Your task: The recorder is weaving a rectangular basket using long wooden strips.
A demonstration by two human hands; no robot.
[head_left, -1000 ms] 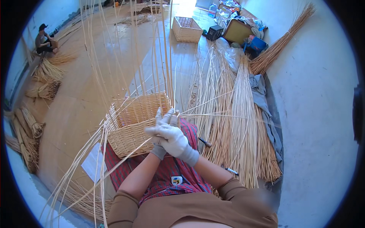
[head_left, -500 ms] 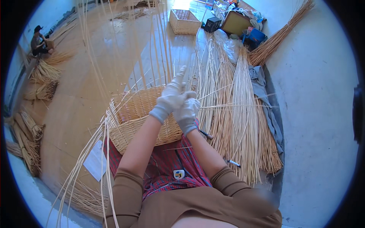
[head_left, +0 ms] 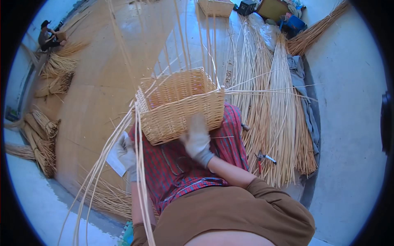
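An unfinished rectangular wicker basket [head_left: 182, 115] rests tilted on my lap, over a red-and-blue checked cloth [head_left: 236, 123]. Tall stakes [head_left: 180, 37] rise from its rim, and loose strands hang from its left and right corners. My right hand [head_left: 198, 143], in a pale glove, is at the basket's front wall; its outstretched fingers are blurred, so contact is unclear. Left of the basket, my gloved left hand [head_left: 126, 153] is beside the long hanging strands [head_left: 139, 164], which pass in front of part of it. Its fingers look loosely extended, and a white paper sheet [head_left: 117, 164] lies by it.
Long bundles of peeled wicker rods [head_left: 279, 119] lie to the right, with red-handled pruning shears [head_left: 259, 160] and a white marker [head_left: 269, 158] on them. Another basket [head_left: 216, 7] stands at the far side. More bundles [head_left: 39, 143] and a seated person [head_left: 49, 37] are at left.
My hands, together above the basket's right front corner before, have come apart. The left moved down to the left, the right down to the front wall. The view shifted, showing the whole basket.
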